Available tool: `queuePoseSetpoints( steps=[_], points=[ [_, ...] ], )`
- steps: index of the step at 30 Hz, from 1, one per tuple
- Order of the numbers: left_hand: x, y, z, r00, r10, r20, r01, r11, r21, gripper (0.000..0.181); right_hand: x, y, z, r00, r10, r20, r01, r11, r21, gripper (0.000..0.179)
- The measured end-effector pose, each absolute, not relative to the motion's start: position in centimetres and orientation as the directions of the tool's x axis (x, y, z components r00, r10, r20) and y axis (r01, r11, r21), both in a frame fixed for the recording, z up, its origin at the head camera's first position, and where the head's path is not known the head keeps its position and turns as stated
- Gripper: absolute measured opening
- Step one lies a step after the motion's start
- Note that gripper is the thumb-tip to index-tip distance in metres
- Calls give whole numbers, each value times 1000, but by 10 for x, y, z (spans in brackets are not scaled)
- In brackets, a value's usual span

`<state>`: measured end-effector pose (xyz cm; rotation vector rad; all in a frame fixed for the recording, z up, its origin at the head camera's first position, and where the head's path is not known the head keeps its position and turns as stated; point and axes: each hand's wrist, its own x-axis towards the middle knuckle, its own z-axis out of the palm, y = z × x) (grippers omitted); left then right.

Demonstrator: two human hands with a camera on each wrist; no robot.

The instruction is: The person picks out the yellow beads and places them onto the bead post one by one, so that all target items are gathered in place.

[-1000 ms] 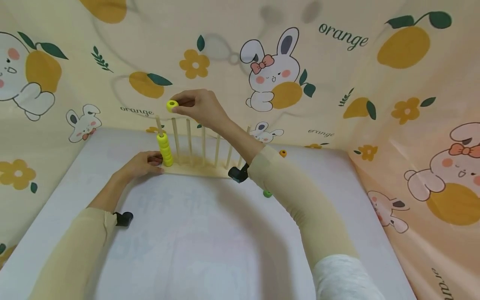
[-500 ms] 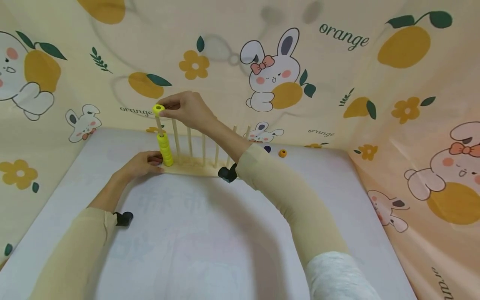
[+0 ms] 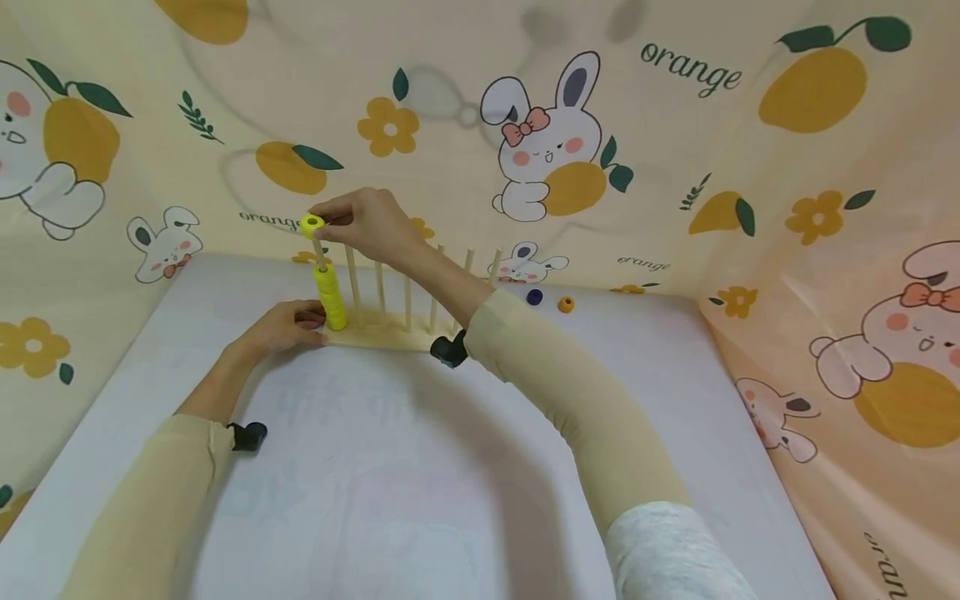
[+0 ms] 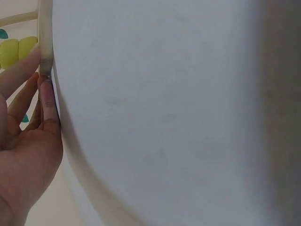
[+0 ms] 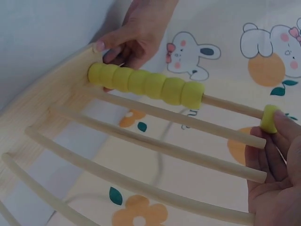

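In the head view my right hand (image 3: 375,221) pinches a yellow bead (image 3: 311,225) between thumb and fingers at the top of the leftmost peg. The right wrist view shows that bead (image 5: 269,119) around the peg's tip. Lower on the same peg, several yellow beads (image 5: 146,84) sit packed against the wooden base (image 5: 70,75), with bare peg between them and the held one. My left hand (image 3: 281,329) grips the left end of the base, its thumb and fingers on either side of that end in the left wrist view, beside the lowest beads (image 4: 19,51).
Several bare wooden pegs (image 5: 160,134) stand in a row along the base, right of the filled one. Behind the right forearm, a dark purple bead (image 3: 534,297) and an orange bead (image 3: 566,304) lie on the white table (image 3: 420,500). A printed cloth (image 3: 450,50) hangs behind.
My right hand has moved left and slightly down, bringing the yellow bead onto the leftmost peg's tip. The purple bead has come into view and a green one is now hidden. My left hand stays put.
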<state>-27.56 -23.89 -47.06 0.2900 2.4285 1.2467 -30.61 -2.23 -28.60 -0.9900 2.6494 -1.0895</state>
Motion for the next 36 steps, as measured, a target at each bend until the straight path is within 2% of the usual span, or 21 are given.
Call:
queuePoseSetpoints(
  steps=[11,24,36],
  points=[
    [-276,-238,-471,-904,357,-235,14,573,819,67,-306,-21,-287,-776,-611,159,-549,528,-648,38],
    [-273,-240,-475,-907,354,-228,14,566,824,69,-302,-2,-281,-818,-530,221,-470,396,-789,31],
    [-276,-243,-475,-930,321,-178,28,545,838,67,-295,43,-277,-837,-452,309,-471,305,-828,28]
  ],
)
